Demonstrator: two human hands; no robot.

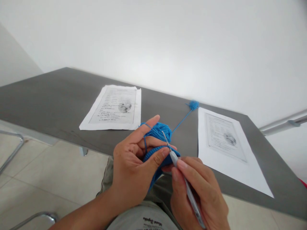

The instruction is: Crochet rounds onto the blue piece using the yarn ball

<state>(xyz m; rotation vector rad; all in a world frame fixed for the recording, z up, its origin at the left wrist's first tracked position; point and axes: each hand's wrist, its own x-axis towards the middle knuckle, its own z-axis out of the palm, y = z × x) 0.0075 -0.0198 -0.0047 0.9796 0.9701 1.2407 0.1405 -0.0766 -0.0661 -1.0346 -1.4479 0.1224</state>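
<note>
l hand (133, 156) clamped on blue piece (156, 176) by near edge of table (52, 95), r hand (203, 182) closed round hook (174, 157) — yarn (159, 127) over l index cd prob slip off if that finger dips.

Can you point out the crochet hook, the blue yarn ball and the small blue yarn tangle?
Crochet hook (190, 195): head view, on its grey handle.
Blue yarn ball (159, 130): head view, on its wound strands.
Small blue yarn tangle (194, 104): head view, on its middle.

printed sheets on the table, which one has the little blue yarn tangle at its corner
The sheet on the right: the tangle lies by its far left corner, while the sheet on the left lies well apart from it.
</note>
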